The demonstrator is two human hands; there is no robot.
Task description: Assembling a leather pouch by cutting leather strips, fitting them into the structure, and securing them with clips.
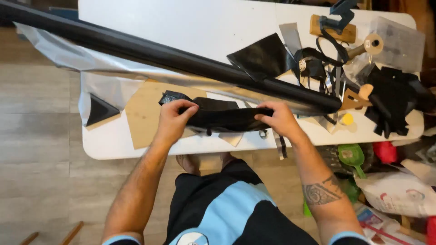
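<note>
surroundings: long black roll [172,58] lies diagonally across the white table [190,22], from upper left down to right, just beyond both hands; silvery sheet [91,63] spread under it, hanging off the table's left edge
in the way: roll's right end sits just behind the right hand; brown cardboard piece [145,109] under the work area; small black triangular offcut [99,109] at left
clutter right: black sheet scrap [263,56], wooden block with a dark clamp [334,27], wooden-handled tools [368,45], heap of black cut pieces [395,97], clear plastic box [399,41], small yellow round thing [346,119]
floor side: green scoop [352,156], bags beside the table at right
black strip [222,119]: dark, matte, pliable material, folded or bunched lengthwise, slightly rumpled; one corner sticks out up-left past the left hand
location: near front edge of table, over the cardboard, between the two hands
axis: long axis runs left-right, roughly parallel to table's front edge, sagging a bit mid-span
left hand [175,120]: fingers curled over strip's left end, pinching it
right hand [277,119]: fingers closed on strip's right end, thumb on top
</note>
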